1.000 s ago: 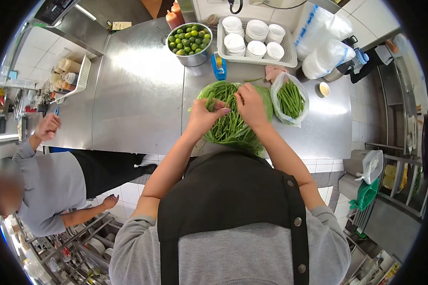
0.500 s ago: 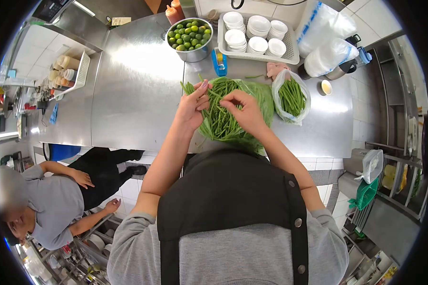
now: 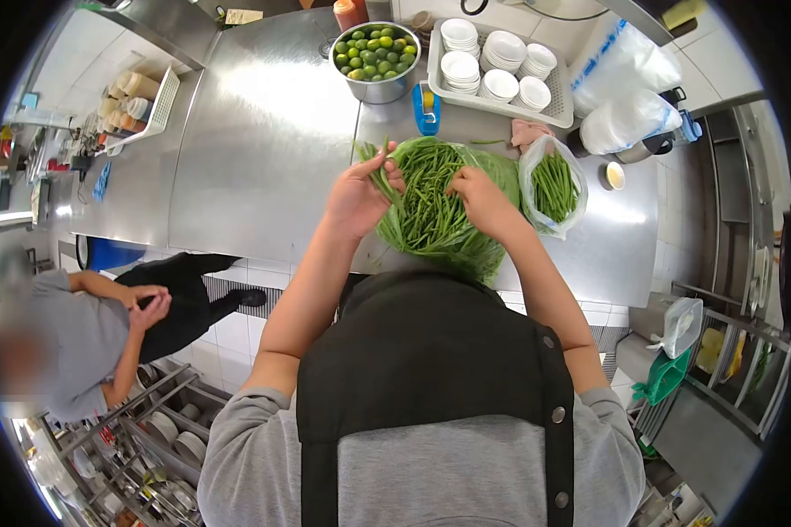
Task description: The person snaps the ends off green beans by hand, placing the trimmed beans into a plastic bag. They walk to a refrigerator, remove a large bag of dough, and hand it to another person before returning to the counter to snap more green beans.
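Note:
My left hand (image 3: pixel 365 195) is closed around a few long green beans (image 3: pixel 380 179), whose ends stick out past the fingers. It is over the left edge of an open green plastic bag (image 3: pixel 492 167) heaped with green beans (image 3: pixel 426 189). At the right side of that heap, my right hand (image 3: pixel 486 204) pinches a green bean, its fingertips partly hidden among the others. Just right of it stands a clear plastic bag (image 3: pixel 578 204) with more green beans (image 3: pixel 554 186) inside. One loose bean (image 3: pixel 487 141) lies behind the green bag.
Behind the bags are a steel pot (image 3: pixel 378 90) of green citrus, a blue tape dispenser (image 3: pixel 427 119) and a tray (image 3: pixel 558 114) of stacked white bowls. A small cup (image 3: pixel 613 176) sits right on the steel counter (image 3: pixel 255 176). A person (image 3: pixel 88 325) stands at left.
My right hand has moved away from my left hand, rightward to the heap of beans. The view has shifted slightly. The person at left has brought both hands together.

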A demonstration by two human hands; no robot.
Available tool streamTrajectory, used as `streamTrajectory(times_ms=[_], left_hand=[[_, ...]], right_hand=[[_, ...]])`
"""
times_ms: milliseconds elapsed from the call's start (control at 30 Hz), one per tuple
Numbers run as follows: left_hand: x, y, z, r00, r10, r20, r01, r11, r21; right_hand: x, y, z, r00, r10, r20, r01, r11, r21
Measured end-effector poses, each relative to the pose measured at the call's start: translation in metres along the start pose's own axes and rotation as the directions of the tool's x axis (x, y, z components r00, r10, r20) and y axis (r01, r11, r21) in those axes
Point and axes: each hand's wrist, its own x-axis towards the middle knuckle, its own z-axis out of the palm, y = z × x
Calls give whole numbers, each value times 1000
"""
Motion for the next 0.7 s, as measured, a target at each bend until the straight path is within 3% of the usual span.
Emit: streamTrajectory(times_ms=[133,267,500,567,700], left_hand=[[1,-10,-11,996,-90,4,90,995,-35],[9,-22,-18,980,-155,-124,148,987,-63],[11,-17,-23,972,-224,-75,223,975,-15],[14,-12,-32,962,-270,29,270,963,5],[10,-16,-27,970,-161,-184,181,979,96]], right_hand=[[-7,-3,-4,993,-58,103,60,998,-19],[-4,-12,-16,971,-34,238,43,999,-32],[-2,-28,-9,941,-8,337,72,982,-176],[0,-17,-5,956,-44,290,65,996,-64],[7,-10,-26,978,-146,147,103,958,266]])
